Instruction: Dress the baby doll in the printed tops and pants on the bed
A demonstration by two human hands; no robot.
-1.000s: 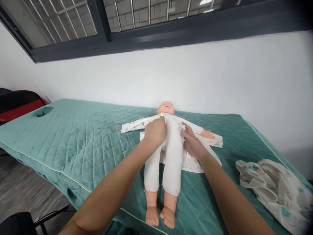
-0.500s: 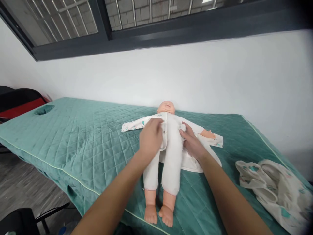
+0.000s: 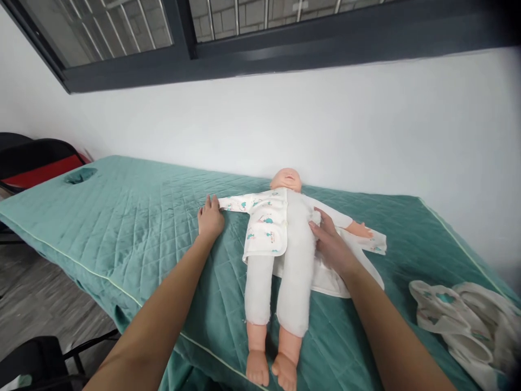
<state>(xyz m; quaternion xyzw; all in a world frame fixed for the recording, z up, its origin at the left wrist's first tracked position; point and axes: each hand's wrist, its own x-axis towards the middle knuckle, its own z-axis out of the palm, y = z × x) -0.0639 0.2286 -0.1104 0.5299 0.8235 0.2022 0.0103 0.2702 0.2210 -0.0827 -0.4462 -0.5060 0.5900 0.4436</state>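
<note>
One doll (image 3: 299, 266) is lying face-up on green bed (image 3: 163, 233) — head near wall (image 3: 366, 119), printed shirt (image 3: 266, 231) covering one side of its chest. Your left hand (image 3: 211, 220) is touching sleeve end (image 3: 226, 204), your right hand (image 3: 332, 244) touching doll's other side — can't tell whether either is grasping.

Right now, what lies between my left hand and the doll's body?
The head view shows a patterned shirt sleeve between your left hand and the doll's body, above the green cover.
</note>
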